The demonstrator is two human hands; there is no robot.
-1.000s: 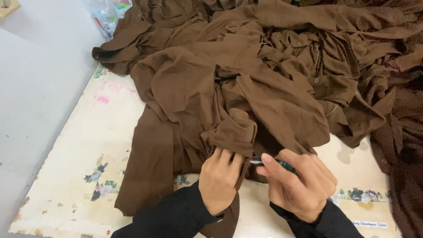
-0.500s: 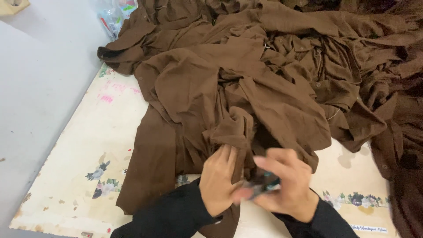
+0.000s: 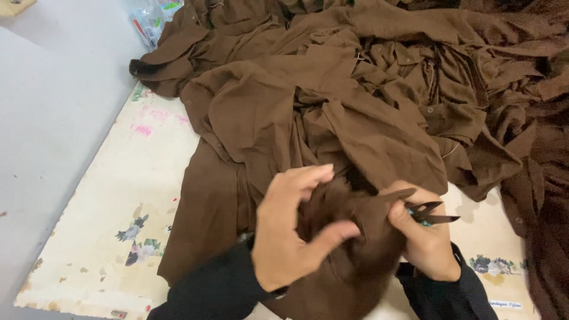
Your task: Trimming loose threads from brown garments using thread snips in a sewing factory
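A big heap of brown garments (image 3: 355,101) covers the far and right part of a cream board. My left hand (image 3: 290,237) grips a bunched fold of one brown garment (image 3: 349,261) close to me, thumb and fingers curled around the cloth. My right hand (image 3: 421,237) pinches the same fold from the right and also holds small black thread snips (image 3: 432,213), blades pointing right and slightly apart. Both wrists wear black sleeves.
The cream board (image 3: 136,195) has faded flower prints and pink marks and lies on a grey floor (image 3: 53,106). A clear plastic bag with small items (image 3: 151,18) sits at the far left by the heap.
Both hands have pulled the fold of brown cloth up and toward me. The left hand has opened wider around it. The snips now point right, out past the cloth.
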